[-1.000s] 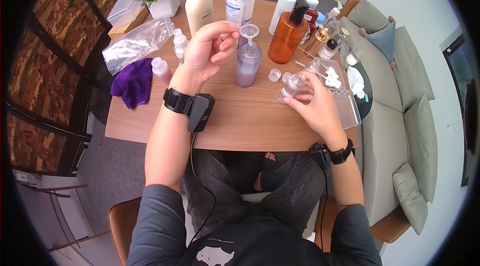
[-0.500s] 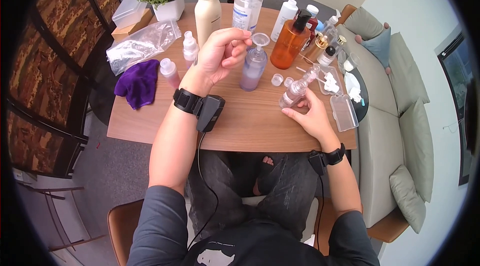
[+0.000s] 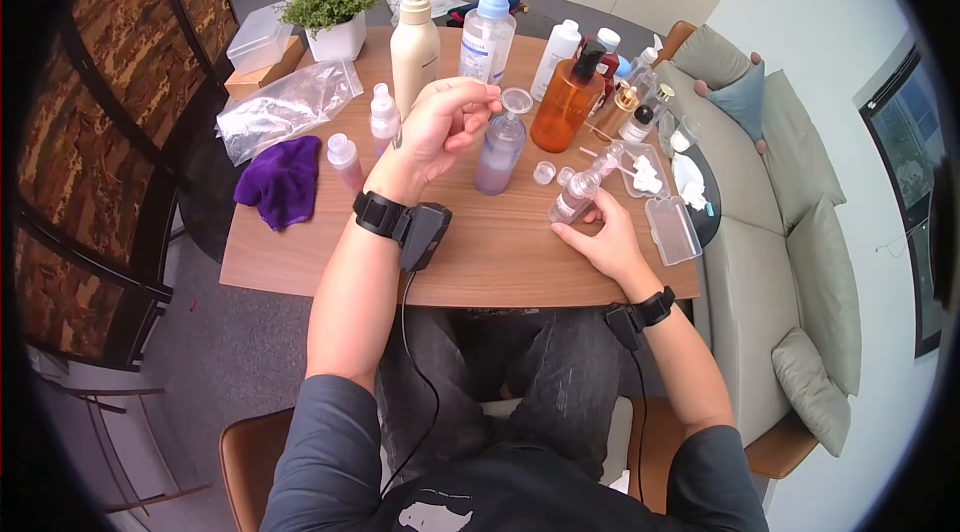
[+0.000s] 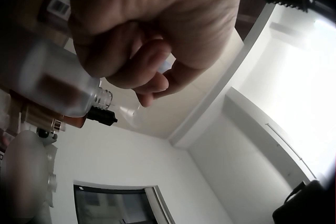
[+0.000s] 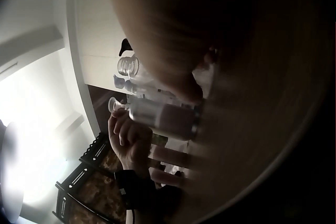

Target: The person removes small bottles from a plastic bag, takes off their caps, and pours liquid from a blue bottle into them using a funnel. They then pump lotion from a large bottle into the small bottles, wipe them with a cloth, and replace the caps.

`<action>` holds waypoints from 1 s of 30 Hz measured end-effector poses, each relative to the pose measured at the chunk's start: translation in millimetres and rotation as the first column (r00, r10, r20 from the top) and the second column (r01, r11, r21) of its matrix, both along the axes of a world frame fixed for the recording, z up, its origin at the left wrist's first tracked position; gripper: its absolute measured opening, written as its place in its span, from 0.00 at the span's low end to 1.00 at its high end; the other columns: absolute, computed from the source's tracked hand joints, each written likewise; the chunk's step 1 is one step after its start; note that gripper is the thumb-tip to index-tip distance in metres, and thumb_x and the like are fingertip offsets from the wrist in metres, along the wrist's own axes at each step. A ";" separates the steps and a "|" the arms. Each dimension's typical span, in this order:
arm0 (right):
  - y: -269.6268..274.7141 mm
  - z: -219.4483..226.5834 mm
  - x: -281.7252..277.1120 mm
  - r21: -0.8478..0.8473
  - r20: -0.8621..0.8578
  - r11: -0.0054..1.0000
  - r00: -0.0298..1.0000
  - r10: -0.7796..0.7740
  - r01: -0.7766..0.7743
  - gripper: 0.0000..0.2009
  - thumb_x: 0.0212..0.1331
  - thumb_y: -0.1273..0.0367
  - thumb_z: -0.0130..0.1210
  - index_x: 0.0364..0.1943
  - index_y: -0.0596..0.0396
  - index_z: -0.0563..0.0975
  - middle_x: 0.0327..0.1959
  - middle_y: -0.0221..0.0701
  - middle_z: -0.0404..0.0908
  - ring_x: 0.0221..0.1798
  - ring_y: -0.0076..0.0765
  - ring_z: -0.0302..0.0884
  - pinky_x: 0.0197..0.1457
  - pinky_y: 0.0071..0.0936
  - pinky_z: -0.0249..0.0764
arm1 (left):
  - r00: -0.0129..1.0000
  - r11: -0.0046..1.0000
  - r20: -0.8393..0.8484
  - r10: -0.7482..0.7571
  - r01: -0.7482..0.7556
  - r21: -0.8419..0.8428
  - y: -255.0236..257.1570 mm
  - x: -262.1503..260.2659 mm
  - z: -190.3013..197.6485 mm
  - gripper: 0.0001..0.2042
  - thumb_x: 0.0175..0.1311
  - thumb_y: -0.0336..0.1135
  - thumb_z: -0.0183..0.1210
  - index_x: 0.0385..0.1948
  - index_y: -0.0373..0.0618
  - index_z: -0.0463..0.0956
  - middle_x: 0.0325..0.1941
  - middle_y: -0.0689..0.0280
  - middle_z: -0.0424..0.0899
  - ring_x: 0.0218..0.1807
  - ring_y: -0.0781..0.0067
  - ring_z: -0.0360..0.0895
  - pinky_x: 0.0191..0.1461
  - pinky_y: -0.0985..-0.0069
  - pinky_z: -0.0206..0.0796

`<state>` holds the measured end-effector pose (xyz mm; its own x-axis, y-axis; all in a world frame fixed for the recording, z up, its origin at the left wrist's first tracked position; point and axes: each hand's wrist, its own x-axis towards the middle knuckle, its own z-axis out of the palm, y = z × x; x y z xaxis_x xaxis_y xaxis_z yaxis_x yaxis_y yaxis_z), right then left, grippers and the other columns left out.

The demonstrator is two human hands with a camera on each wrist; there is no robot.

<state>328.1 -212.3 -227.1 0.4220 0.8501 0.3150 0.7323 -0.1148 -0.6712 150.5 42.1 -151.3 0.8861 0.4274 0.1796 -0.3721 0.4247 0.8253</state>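
Note:
My left hand pinches the rim of a small clear funnel between thumb and forefinger, its other fingers curled in. The funnel's stem sits in the neck of an upright clear bottle, partly filled with pale purple liquid. In the left wrist view the funnel shows just beyond the bottle's threaded neck. My right hand grips a small clear bottle with a label, uncapped and standing low over the table. Its threaded neck shows beside my hand in the right wrist view.
Small clear caps lie beside the right hand's bottle. An amber pump bottle, a cream pump bottle and several others stand behind. To the left are two small pink bottles and a purple cloth; to the right, an open plastic case.
The head view has shifted slightly. My right fingers have slid lower on the small bottle, away from its neck. My left hand keeps its pinch on the funnel.

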 end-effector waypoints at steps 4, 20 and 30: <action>-0.6 3.1 -4.8 -0.005 0.003 1.000 1.000 -0.021 0.021 0.31 0.50 0.59 0.77 0.58 0.56 0.79 0.47 0.33 0.83 0.40 0.30 0.77 0.47 0.29 0.78 | 0.996 0.994 -0.063 0.068 -0.062 0.087 -5.4 -0.9 4.1 0.10 0.71 0.35 0.61 0.33 0.37 0.81 0.16 0.74 0.69 0.12 0.88 0.55 0.15 0.84 0.41; -2.7 13.0 -7.2 -0.065 -0.016 0.997 0.999 -0.036 0.035 0.26 0.50 0.62 0.77 0.52 0.59 0.81 0.50 0.34 0.83 0.42 0.33 0.78 0.49 0.31 0.77 | 0.994 0.999 -0.106 0.018 -0.022 -0.035 0.8 -1.4 -1.3 0.09 0.71 0.34 0.59 0.32 0.39 0.80 0.17 0.69 0.72 0.15 0.85 0.58 0.18 0.84 0.45; -0.5 17.8 -5.8 -0.045 -0.070 0.999 0.997 0.011 -0.014 0.22 0.52 0.69 0.74 0.52 0.57 0.82 0.58 0.38 0.85 0.58 0.43 0.82 0.61 0.37 0.77 | 0.984 0.998 -0.172 0.045 -0.037 0.051 2.5 -3.1 0.8 0.09 0.73 0.31 0.61 0.31 0.39 0.81 0.19 0.72 0.76 0.16 0.89 0.62 0.21 0.85 0.49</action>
